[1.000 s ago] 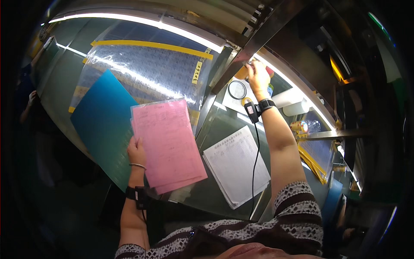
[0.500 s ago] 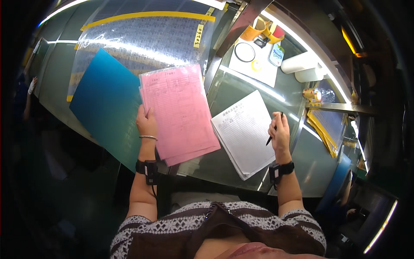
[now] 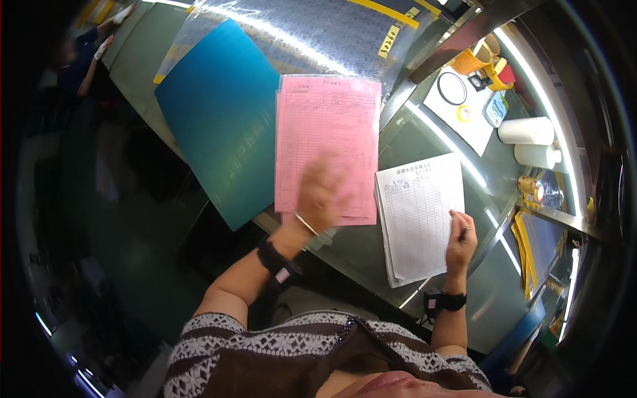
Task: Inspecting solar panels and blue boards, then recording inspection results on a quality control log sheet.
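A stack of pink printed forms [image 3: 328, 123], the top one in a clear sleeve, lies in the middle of the table. Over its lower half is my left hand [image 3: 322, 192], blurred by motion, its fingers apart and holding nothing; I cannot tell whether it touches the paper. To the right lies a stack of white printed sheets [image 3: 421, 219] with a ruled table. At this stack's right edge my right hand [image 3: 461, 242] is closed around a dark pen [image 3: 464, 233], mostly hidden by the fingers. A blue-green board [image 3: 219, 119] lies left of the pink forms.
Clear plastic film with yellow tape edges [image 3: 391, 12] covers the table's far part. A metal bar [image 3: 458, 50] crosses beyond the stacks. At right stand white bottles [image 3: 524, 131], a tape roll [image 3: 464, 114] and yellow containers [image 3: 474, 58]. Another person's gloved hand [image 3: 104, 48] shows far left.
My left hand has let go of the pink forms' left edge and moved right over them. The pink forms now lie straighter. My right hand, still with the pen, is lower beside the white sheets.
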`<action>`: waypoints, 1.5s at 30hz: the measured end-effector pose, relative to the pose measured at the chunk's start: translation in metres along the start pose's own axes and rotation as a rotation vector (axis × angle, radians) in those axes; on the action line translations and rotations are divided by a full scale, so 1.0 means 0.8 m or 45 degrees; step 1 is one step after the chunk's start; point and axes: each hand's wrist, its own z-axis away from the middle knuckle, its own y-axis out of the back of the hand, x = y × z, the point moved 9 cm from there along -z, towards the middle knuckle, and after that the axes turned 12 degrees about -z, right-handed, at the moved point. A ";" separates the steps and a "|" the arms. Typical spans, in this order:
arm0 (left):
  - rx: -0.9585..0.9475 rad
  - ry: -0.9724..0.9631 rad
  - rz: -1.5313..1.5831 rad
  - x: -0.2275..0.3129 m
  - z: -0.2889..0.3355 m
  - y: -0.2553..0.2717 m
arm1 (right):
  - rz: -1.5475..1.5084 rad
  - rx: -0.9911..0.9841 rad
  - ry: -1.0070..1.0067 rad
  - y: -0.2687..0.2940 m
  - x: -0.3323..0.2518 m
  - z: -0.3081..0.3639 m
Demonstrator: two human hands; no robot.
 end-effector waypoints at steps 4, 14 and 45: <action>-0.318 -0.117 -0.043 0.057 0.038 -0.061 | -0.663 -0.162 -0.381 -0.012 0.011 -0.021; -0.521 -0.324 -0.197 0.066 0.058 -0.099 | -0.911 -0.300 -0.398 -0.082 0.056 -0.011; -0.486 -0.253 -0.129 0.063 0.054 -0.092 | -0.436 -0.312 0.156 -0.106 0.009 0.002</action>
